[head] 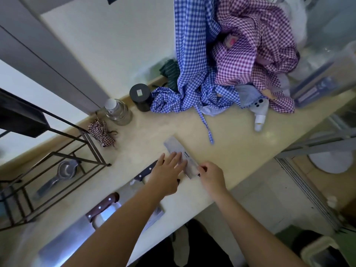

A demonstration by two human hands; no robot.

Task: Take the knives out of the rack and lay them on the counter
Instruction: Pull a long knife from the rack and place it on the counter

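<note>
A wide steel cleaver [176, 149] lies flat on the cream counter [240, 145]. My left hand [166, 174] rests flat on its blade, fingers spread. My right hand [211, 177] is closed around the cleaver's dark handle at the counter's front edge. A second knife with a dark riveted handle [145, 171] lies left of my left hand, its blade mostly hidden under my forearm. A third, large cleaver with a brown riveted handle [103, 206] lies nearest me on the left. The black wire rack [63, 151] stands at the left with no knife visible in it.
A metal strainer [65, 171] lies under the rack. A clear bottle [117, 111], a dark jar [141, 96], a small checked cloth bundle [103, 132], blue and purple checked cloths [221, 78] and a white bottle [260, 114] crowd the counter's back.
</note>
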